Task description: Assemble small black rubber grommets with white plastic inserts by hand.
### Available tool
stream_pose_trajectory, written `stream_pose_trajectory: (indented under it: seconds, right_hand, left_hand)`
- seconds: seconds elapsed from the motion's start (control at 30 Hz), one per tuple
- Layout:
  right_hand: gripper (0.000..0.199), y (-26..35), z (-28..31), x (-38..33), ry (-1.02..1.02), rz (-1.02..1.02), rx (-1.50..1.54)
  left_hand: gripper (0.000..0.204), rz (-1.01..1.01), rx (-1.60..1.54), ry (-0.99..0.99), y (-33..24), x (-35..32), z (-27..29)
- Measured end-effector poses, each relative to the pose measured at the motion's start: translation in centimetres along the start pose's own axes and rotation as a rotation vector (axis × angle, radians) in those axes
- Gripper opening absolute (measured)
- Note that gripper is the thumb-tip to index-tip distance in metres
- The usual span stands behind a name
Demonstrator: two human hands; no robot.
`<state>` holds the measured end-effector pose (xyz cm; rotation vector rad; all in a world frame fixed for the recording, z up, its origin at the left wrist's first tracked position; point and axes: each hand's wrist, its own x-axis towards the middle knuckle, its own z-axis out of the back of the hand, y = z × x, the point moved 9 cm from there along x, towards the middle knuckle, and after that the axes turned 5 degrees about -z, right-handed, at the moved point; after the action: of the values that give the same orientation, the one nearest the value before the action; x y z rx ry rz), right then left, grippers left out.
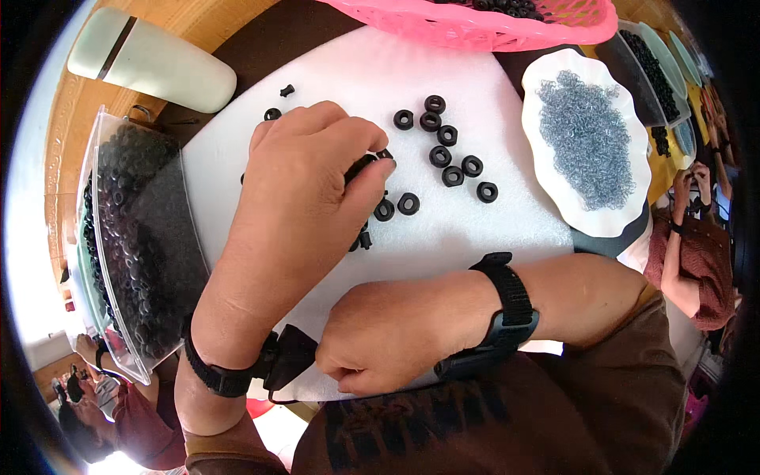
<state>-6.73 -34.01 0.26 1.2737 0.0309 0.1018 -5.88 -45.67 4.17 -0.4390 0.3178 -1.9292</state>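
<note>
Nearest you, your right hand (388,340) is curled shut at the white foam pad's (475,229) near edge. Your left hand (305,190) reaches over the pad, fingers (372,170) clamped on a small black ring (362,164), matte and round, like the loose rings (453,154) beside it.

Looks like a small assembly workshop bench — white foam pad (475,229) strewn with black rings (451,154), a clear bin (134,237) full of them, a dish of metal rings (586,142), other workers seated nearby.
</note>
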Motion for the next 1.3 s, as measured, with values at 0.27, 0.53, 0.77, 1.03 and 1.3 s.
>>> stream_pose_trajectory:
  seconds: [0.27, 0.53, 0.77, 1.03, 1.3]
  right_hand:
    - [0.024, 0.3, -1.0, -0.3, 0.142, 0.040, 0.121]
    - [0.021, -0.2, -1.5, -0.5, 0.162, -0.001, 0.108]
    - [0.018, -0.3, -1.4, -0.6, 0.144, -0.056, 0.255]
    - [0.024, -0.1, -0.6, 0.2, 0.097, -0.033, 0.239]
    - [0.021, -4.1, 5.1, -0.2, -0.523, -0.300, 1.038]
  left_hand:
    - [0.005, -0.123, 0.379, 0.009, -1.4, 1.0, -2.3]
    - [0.012, -0.111, 0.173, 0.040, -2.9, -0.3, -1.2]
    - [0.011, -0.211, 0.324, 0.096, -4.4, -1.3, -3.6]
    - [0.026, -0.250, 0.244, -0.202, -3.9, -4.0, 3.6]
    - [0.029, 0.135, -0.050, -0.483, 2.8, -11.6, 5.5]
